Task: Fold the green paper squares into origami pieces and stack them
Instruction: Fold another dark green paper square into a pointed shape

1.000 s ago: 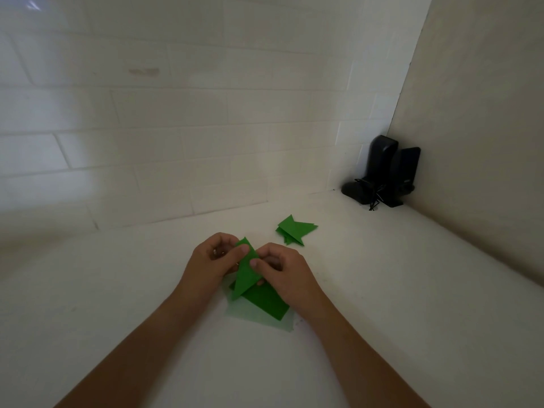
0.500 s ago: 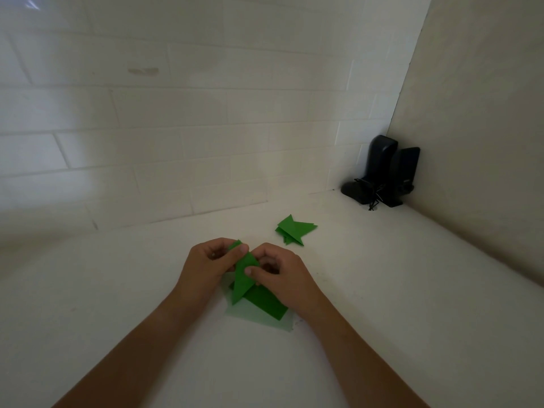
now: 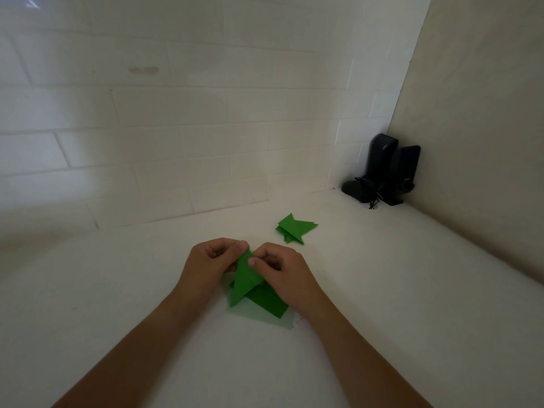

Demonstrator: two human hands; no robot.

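Observation:
A half-folded green paper piece (image 3: 243, 282), a long triangle pointing down-left, is held just above the white counter. My left hand (image 3: 210, 265) pinches its upper tip between thumb and fingers. My right hand (image 3: 282, 270) pinches its right edge with the thumb on top. Under them lie flat green paper squares (image 3: 269, 304) on a pale sheet (image 3: 262, 318). A small stack of folded green origami pieces (image 3: 295, 228) sits further back to the right, apart from both hands.
Black speakers with a tangled cord (image 3: 382, 175) stand in the far right corner. A white tiled wall (image 3: 176, 128) runs behind the counter, and a beige wall (image 3: 485, 142) closes the right side.
The paper's top tip has been pressed down lower between the hands, and both hands have closed in over it slightly. The stack of folded pieces has not moved.

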